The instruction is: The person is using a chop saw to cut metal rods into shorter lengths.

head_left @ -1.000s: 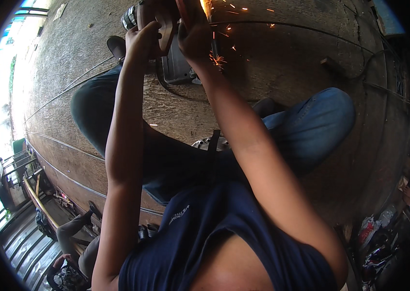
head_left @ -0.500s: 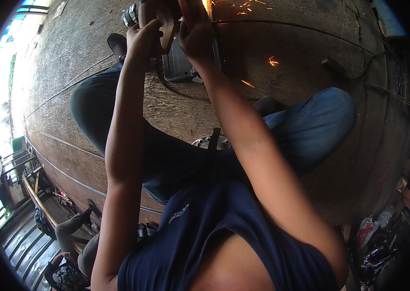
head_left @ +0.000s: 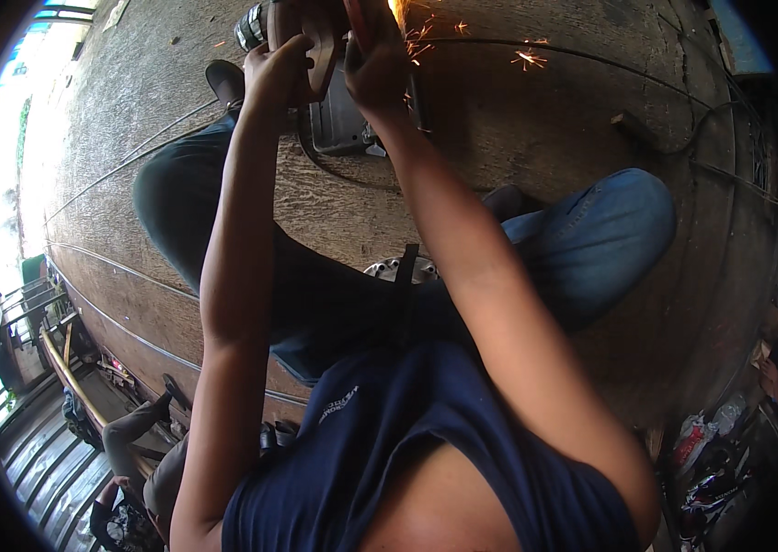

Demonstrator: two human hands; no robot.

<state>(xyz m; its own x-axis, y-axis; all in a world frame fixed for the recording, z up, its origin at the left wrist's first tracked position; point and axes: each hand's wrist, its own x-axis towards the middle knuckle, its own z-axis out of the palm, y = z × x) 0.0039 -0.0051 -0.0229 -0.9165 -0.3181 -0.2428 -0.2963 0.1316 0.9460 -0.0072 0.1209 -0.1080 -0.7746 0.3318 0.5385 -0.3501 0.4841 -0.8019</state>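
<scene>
Both hands' fingers closed on an angle grinder (head_left: 311, 41), left hand (head_left: 274, 78), right hand (head_left: 375, 69), its long axis crosswise, sparks (head_left: 426, 32) rightward.

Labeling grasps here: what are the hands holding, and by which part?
Both hands grip a brown piece at the sparks: left hand on its left edge, right hand on its right. What the piece is cannot be told.

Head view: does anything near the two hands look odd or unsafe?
Yes. Orange sparks fly from the top edge, right beside the bare right hand. The left hand holds a brown piece there. Neither hand wears a glove.
</scene>
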